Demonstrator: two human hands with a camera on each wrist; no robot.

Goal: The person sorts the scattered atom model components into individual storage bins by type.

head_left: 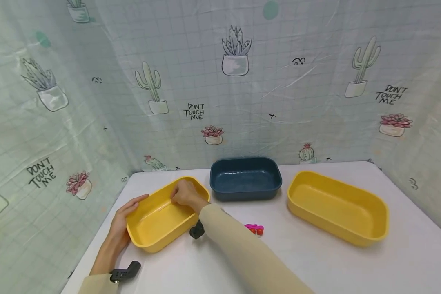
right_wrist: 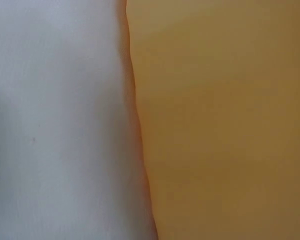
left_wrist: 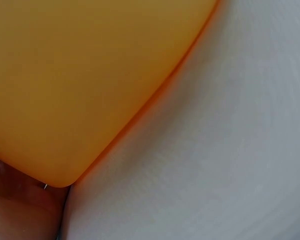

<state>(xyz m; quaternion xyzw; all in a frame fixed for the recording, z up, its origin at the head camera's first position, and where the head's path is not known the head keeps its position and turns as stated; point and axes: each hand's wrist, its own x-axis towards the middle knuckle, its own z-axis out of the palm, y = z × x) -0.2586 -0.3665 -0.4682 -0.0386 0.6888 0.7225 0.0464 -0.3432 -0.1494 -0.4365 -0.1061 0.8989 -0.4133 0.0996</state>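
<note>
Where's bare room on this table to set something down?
Widest: the white table in front of the right yellow bin, bordered left by the right sleeve and the pink and red items. Smaller: nearside of the left yellow bin, between the left wrist's black device and that sleeve. Crowded: that left bin, left hand at its end, right hand inside.

Right arm (head_left: 239, 241) obstructs left yellow bin (head_left: 156, 222); free room between pink item (head_left: 255, 226) and right yellow bin (head_left: 332, 206).
</note>
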